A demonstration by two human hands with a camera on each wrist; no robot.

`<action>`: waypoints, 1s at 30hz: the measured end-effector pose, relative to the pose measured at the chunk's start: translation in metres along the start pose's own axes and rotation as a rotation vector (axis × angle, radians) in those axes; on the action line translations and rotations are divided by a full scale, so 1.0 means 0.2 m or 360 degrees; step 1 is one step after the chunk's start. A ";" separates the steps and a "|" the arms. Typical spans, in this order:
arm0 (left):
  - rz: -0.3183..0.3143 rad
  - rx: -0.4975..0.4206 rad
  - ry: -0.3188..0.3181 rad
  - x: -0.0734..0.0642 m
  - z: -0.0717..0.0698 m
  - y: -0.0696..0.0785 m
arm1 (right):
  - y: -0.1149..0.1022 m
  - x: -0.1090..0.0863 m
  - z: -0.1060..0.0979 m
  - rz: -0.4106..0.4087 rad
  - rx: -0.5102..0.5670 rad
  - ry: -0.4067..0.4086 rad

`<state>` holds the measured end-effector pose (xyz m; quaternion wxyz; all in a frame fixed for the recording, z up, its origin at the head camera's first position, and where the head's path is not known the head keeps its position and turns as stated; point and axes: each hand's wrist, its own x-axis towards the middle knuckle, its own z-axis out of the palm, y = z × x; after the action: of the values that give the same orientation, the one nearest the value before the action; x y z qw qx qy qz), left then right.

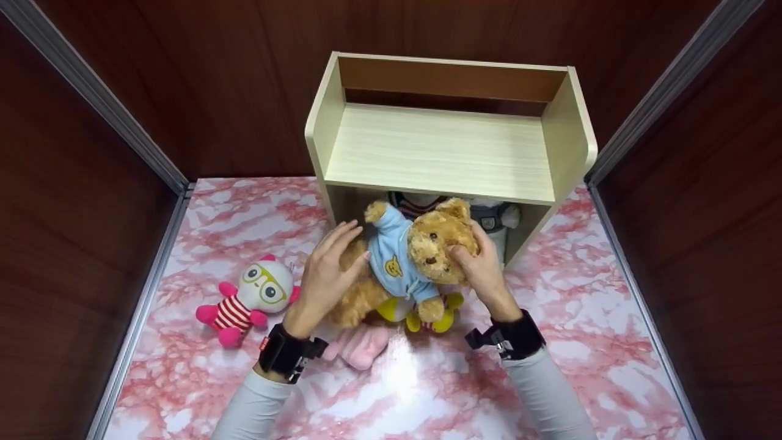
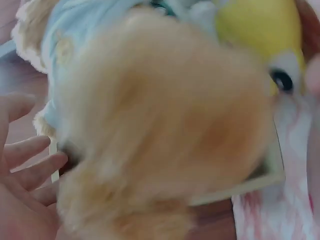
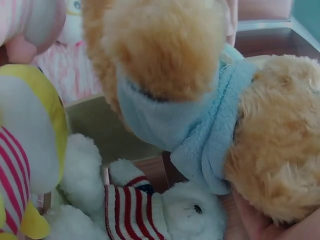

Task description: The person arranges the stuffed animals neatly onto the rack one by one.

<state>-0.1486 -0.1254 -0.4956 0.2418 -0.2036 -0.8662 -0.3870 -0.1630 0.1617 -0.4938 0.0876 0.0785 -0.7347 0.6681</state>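
A brown teddy bear (image 1: pixel 389 247) in a light blue hoodie lies sideways in the air before the lower compartment of a small wooden shelf (image 1: pixel 440 146). My right hand (image 1: pixel 486 272) grips its head, thumb across the face and fingers behind. At the bear's legs, my left hand (image 1: pixel 327 275) has its fingers extended along the furry side; the left wrist view shows these fingers (image 2: pixel 35 155) loosely spread beside the fur. Blurred brown fur (image 2: pixel 165 100) fills much of that view. Below the bear, a yellow toy (image 1: pixel 449 315) is partly covered.
Inside the lower compartment sit white plush toys, one in a striped sweater (image 3: pixel 135 207). A white and pink toy with yellow glasses (image 1: pixel 266 284) lies on the marbled surface at left. A pink plush (image 1: pixel 360 347) is near my left wrist. Dark panels (image 1: pixel 79 183) enclose the sides.
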 end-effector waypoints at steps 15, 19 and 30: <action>-0.0456 -0.0400 -0.0509 0.00 0.07 -0.13 | -0.02 0.04 0.00 -0.0090 0.0014 -0.0119; -0.0469 -0.0562 -0.0574 -0.02 0.09 -0.15 | -0.03 0.05 0.01 -0.0146 0.0056 -0.0186; -0.0530 -0.0499 -0.0689 -0.08 0.15 -0.16 | -0.04 0.06 0.05 -0.0137 0.0148 -0.0152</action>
<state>-0.1617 -0.1243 -0.5412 -0.0492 -0.1714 -0.8487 -0.4979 -0.1727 0.1513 -0.4832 0.0774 0.1457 -0.7022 0.6926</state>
